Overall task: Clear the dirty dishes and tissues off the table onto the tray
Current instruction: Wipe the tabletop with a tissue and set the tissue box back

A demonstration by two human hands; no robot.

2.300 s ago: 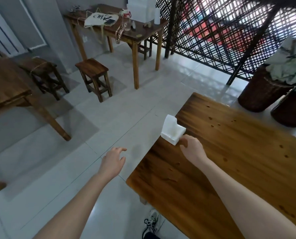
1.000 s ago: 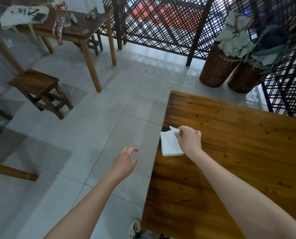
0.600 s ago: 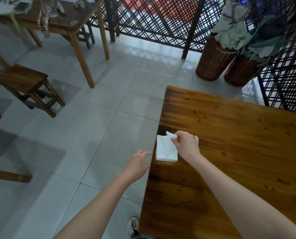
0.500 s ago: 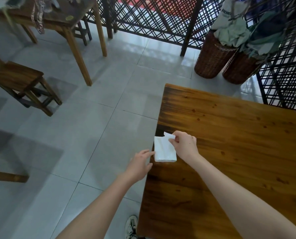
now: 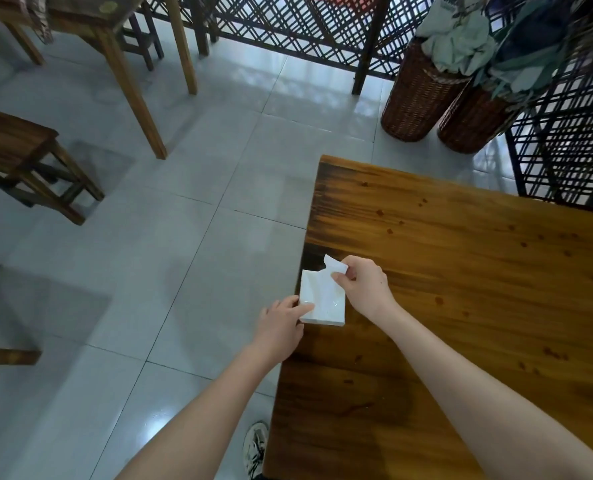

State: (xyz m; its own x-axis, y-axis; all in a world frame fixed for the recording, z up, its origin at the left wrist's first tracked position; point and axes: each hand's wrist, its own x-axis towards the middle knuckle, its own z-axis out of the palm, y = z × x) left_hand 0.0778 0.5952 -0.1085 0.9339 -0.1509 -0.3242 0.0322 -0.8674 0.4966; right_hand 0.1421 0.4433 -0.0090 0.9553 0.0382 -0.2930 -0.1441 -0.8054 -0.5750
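A white pack of tissues [image 5: 322, 301] lies on the left edge of the wooden table [image 5: 461, 289], partly overhanging it. My right hand [image 5: 364, 287] pinches a tissue [image 5: 335, 266] that sticks up from the pack's top. My left hand [image 5: 281, 323] holds the pack's lower left corner, thumb laid on its top face. No dishes and no tray are in view.
Two wicker baskets [image 5: 423, 95] with cloth stand on the tiled floor beyond the table, by a black lattice screen [image 5: 322, 26]. A wooden stool [image 5: 18, 157] and another table's legs [image 5: 139, 98] stand at the left. My shoe [image 5: 255, 448] is by the table's near corner.
My left hand has come in from the floor side to the pack and now holds its corner. My right hand went from resting on the pack to pinching a tissue at its top.
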